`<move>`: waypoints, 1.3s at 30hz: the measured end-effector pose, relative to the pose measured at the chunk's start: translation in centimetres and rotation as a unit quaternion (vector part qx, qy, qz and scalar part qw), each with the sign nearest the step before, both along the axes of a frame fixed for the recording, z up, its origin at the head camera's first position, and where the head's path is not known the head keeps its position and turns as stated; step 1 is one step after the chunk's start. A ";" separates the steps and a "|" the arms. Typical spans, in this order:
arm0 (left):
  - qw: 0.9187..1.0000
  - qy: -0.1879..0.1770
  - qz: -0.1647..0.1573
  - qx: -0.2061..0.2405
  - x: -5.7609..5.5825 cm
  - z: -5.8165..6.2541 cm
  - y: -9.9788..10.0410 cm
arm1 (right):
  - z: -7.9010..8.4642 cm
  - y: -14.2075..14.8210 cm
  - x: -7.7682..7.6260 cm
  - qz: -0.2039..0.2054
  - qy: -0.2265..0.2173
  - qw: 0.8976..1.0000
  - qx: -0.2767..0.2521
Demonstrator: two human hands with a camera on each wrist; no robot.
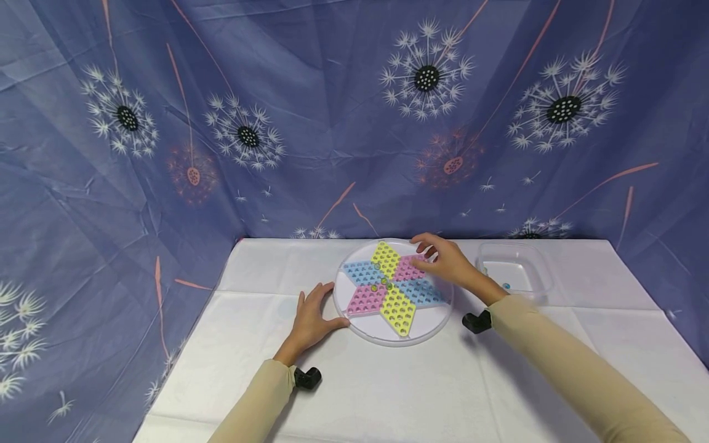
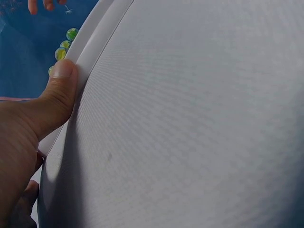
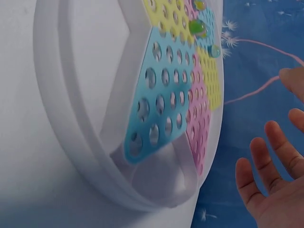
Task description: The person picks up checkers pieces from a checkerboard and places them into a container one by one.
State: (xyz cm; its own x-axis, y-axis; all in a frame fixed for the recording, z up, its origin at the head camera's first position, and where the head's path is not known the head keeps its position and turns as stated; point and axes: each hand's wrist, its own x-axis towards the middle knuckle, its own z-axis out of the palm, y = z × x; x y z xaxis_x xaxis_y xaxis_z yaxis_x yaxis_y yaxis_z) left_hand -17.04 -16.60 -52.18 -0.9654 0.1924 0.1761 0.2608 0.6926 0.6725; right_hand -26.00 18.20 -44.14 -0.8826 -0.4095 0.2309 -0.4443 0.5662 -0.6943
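Note:
A round white Chinese checkers board [image 1: 399,342] with a star of yellow, pink and blue perforated points lies on the table. Several glass marbles [image 1: 384,281] sit around the star's middle; green-yellow marbles [image 2: 61,53] also show past the rim in the left wrist view. My left hand [image 1: 310,317] rests against the board's left edge, fingers spread, its thumb [image 2: 63,78] on the rim. Over the pink point at the upper right hovers my right hand [image 1: 445,261]. Its loosely bent fingers [image 3: 263,159] appear apart from the board, with nothing visible between them.
Right of the board stands a clear plastic box [image 1: 540,271], with a blue marble [image 1: 506,286] inside it. A white cloth [image 1: 360,394] covers the table. Blue dandelion-print fabric [image 1: 332,123] hangs behind and at both sides.

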 end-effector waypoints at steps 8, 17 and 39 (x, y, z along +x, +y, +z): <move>1.000 -0.001 0.000 0.000 -0.1 -0.2 -0.1 | -0.7 -1.1 -0.1 0.004 0.002 1.000 -0.005; 1.000 0.000 -0.001 0.001 -0.1 -0.2 -0.1 | -1.2 -2.3 0.1 0.019 -0.005 1.000 -0.008; 1.000 0.002 -0.001 0.001 -0.1 -0.3 0.0 | -3.9 -5.5 0.8 0.018 -0.027 0.998 0.055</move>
State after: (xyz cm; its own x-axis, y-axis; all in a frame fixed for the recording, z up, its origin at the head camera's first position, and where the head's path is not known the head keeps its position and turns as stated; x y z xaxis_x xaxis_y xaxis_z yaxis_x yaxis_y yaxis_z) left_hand -17.18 -16.63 -52.49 -0.9643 0.1939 0.1801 0.2646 0.6911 0.6725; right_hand -25.18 12.74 -48.02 -0.8771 -0.4606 0.1359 -0.4293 0.6252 -0.6517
